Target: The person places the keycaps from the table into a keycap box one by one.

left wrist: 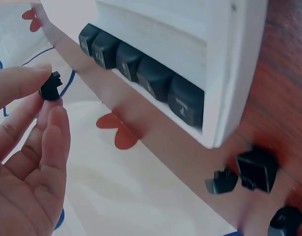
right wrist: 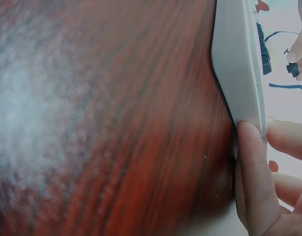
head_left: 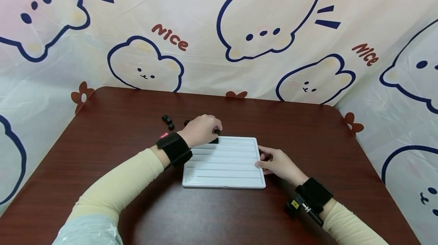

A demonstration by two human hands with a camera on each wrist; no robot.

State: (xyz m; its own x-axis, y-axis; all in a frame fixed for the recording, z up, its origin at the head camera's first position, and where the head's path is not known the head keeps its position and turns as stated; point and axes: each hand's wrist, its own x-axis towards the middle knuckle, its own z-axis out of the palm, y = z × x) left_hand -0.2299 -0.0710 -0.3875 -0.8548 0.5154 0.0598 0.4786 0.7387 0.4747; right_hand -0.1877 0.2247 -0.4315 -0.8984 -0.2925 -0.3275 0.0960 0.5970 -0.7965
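Observation:
A small black keycap [left wrist: 51,88] is pinched between the thumb and fingers of my left hand [head_left: 202,128], above the far edge of a white ridged tray [head_left: 226,164]. Along that edge, several black keycaps [left wrist: 153,81] stand side by side in the tray's end row, as the left wrist view shows; in the head view my left hand mostly hides them. My right hand [head_left: 280,163] holds the tray's right edge, the thumb [right wrist: 252,157] lying against its side wall and the index finger at the rim.
Loose black keycaps [head_left: 167,122] lie on the brown table [head_left: 143,207] beyond the tray's far left corner; one of them, a larger keycap [left wrist: 257,169], rests on its side. A cartoon-printed cloth [head_left: 202,62] hangs behind the table and along its sides.

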